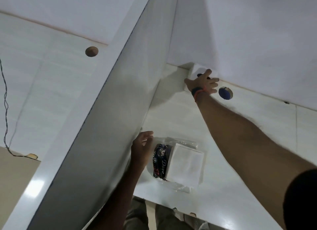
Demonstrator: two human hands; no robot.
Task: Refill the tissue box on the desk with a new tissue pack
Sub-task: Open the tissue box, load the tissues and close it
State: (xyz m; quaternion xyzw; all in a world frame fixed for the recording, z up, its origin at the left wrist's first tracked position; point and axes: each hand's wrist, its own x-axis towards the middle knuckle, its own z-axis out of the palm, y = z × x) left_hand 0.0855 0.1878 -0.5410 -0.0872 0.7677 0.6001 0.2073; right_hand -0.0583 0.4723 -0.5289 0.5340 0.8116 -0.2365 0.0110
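Observation:
A white cube tissue box (197, 71) stands in the far corner of the white desk (231, 169), against the partition walls. My right hand (204, 83) is stretched out to it, fingers spread on its top and front; whether it grips the box is unclear. A new tissue pack (184, 164) in clear plastic with a dark blue printed band lies near the desk's front edge. My left hand (141, 149) rests just left of the pack, fingers loosely curled and touching the wrapper's edge, beside the divider.
A tall white divider panel (106, 118) runs diagonally along the desk's left side. A round cable hole (225, 93) sits just right of the tissue box. A neighbouring desk with another hole (91, 51) and a dangling cable (6, 99) lies to the left.

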